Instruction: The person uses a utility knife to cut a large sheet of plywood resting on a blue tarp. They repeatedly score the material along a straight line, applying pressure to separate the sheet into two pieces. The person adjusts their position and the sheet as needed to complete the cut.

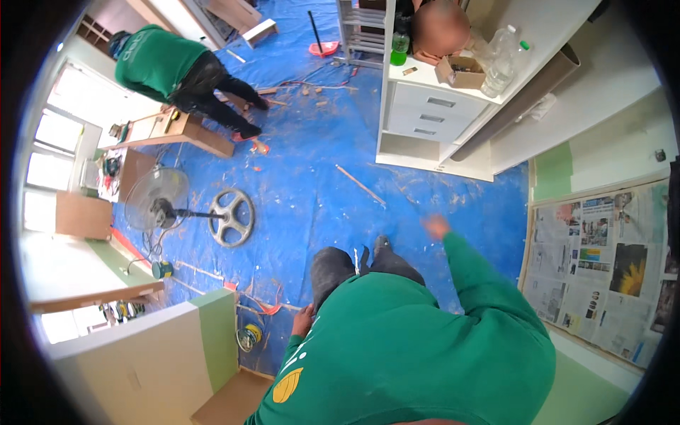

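My right hand (435,227) reaches out in front of me above the blue floor sheet (304,149), at the end of a green sleeve. It is smeared by motion, so its fingers do not show clearly. Close beside my dark-trousered left thigh hangs my left hand (303,321). Its fingers are too small and partly hidden to tell whether they hold anything. A thin wooden strip (360,185) lies on the sheet ahead of me.
A standing fan (161,211) with a round base is on the left. Another person (166,67) bends by a wooden bench (185,129). A white cabinet (435,113) holds bottles and a cardboard box (462,73). Newspaper (595,265) covers a panel at right; a stepladder (363,32) stands behind.
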`<action>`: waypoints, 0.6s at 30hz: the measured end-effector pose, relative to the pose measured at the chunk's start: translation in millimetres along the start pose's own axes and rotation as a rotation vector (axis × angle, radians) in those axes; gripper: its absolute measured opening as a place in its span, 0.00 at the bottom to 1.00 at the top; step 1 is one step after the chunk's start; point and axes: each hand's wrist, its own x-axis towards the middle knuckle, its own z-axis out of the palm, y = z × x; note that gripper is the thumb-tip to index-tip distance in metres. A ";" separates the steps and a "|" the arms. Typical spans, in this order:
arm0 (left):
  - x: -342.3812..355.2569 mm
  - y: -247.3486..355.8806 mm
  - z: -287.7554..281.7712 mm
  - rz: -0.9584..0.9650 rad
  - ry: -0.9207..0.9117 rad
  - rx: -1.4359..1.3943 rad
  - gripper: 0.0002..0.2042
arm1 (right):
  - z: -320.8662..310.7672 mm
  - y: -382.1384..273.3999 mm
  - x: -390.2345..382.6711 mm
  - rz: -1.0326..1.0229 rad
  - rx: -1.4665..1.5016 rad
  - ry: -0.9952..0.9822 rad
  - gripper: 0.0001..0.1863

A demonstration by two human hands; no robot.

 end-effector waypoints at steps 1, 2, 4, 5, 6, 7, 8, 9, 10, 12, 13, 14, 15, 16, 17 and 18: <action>3.5 -9.1 -9.7 0.022 0.039 0.064 0.31 | -74.9 -38.7 65.3 -0.037 0.088 0.233 0.18; 30.5 -27.8 -9.0 0.088 0.033 0.140 0.32 | -136.5 -28.6 109.8 -0.194 -0.171 0.567 0.16; 79.9 -44.4 -9.2 0.183 0.003 0.259 0.32 | -261.2 -25.1 187.1 0.075 0.005 0.687 0.27; 87.2 -42.8 -15.9 0.151 -0.011 0.257 0.32 | -316.0 -38.8 212.9 -0.010 -0.143 0.754 0.29; 97.2 -36.1 -18.9 0.127 -0.041 0.258 0.32 | -363.6 -45.3 233.4 0.102 -0.240 0.758 0.30; 94.7 -45.4 -27.7 0.084 -0.023 0.231 0.32 | -413.9 -97.0 251.4 0.147 0.208 0.832 0.31; 103.9 -45.5 -31.1 0.061 -0.021 0.222 0.32 | -453.9 -125.6 260.0 0.221 0.648 0.890 0.32; 120.6 -34.9 -34.4 0.068 -0.034 0.213 0.32 | -472.5 -119.4 277.5 0.280 0.666 0.929 0.36; 139.3 -20.8 -43.4 0.074 -0.028 0.196 0.32 | -479.5 -110.9 296.7 0.185 0.579 1.101 0.37; 180.3 37.7 -68.3 0.063 -0.036 0.145 0.32 | -478.1 -50.6 323.5 0.086 0.490 1.233 0.39; 171.2 63.3 -86.4 -0.042 0.009 0.075 0.32 | -473.8 -78.6 335.6 0.060 0.518 1.126 0.37; 170.4 120.4 -103.1 -0.104 0.015 0.029 0.32 | -469.7 -60.3 340.7 0.041 0.569 1.129 0.34; 172.4 154.1 -118.8 -0.137 0.039 -0.007 0.32 | -466.1 -49.7 346.1 0.062 0.595 1.047 0.33; 219.3 146.2 -136.2 -0.099 0.080 0.014 0.29 | -464.4 -34.4 359.4 -0.051 0.635 1.180 0.24; 255.8 157.4 -151.8 -0.061 0.126 0.037 0.27 | -468.1 -28.5 372.2 -0.171 0.727 1.186 0.22; 266.2 179.0 -165.6 0.148 0.231 0.181 0.27 | -462.5 -44.7 377.9 -0.142 0.757 1.115 0.24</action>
